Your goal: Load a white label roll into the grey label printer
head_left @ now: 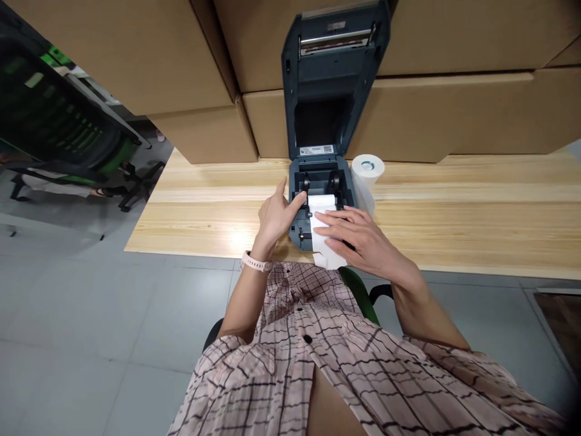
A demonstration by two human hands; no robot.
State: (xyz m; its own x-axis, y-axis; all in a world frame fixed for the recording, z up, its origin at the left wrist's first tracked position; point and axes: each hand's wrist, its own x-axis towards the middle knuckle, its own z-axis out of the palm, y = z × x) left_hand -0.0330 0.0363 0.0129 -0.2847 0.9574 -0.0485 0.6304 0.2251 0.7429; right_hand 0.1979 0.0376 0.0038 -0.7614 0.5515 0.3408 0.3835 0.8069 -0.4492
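Plaid shirt (295, 357) fills the foreground, and beyond it two bare hands meet over a small dark printer (297, 235). Right hand (363, 239) is the nearer one to the white paper strip (318, 243): its fingers are stretched out and spread, palm down, lying across the strip rather than clenched on it, though I can't tell whether anything is pinched underneath. Left hand (275, 218) is open at the printer's left side, thumb reaching over the rim, its tip just left of the strip's far end. The paper lies directly under the right fingertips, long axis running from the printer's well toward the person, roughly crosswise to those fingers, with its ragged near end past the front edge. Outward, the raised lid (338, 79) stands behind, and a white roll (367, 165) sits just beside the printer's right wall
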